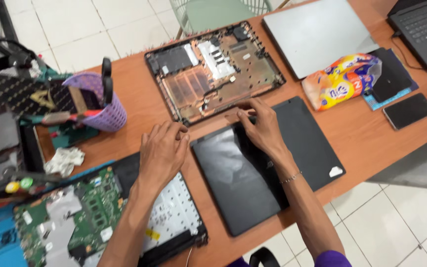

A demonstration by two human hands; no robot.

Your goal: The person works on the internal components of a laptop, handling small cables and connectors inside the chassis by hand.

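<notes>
My left hand (162, 150) rests with its fingers curled on the wooden table (362, 133), at the near left corner of an opened laptop base (213, 69). My right hand (261, 126) lies fingers-down on the far edge of a black laptop lid panel (253, 173), right by the opened base's near edge. The base lies upside-in, showing its bare plastic shell and metal plates. Below my left arm lies a keyboard frame (174, 217) with a green circuit board (80, 217) beside it. Neither hand holds anything.
A purple basket (100, 101) with tools stands at the left. A closed silver laptop (317, 32), a black laptop (423, 27), a snack bag (342, 81), a phone (408, 111) and a crumpled tissue (65, 160) lie on the table. A green chair (213, 12) stands behind.
</notes>
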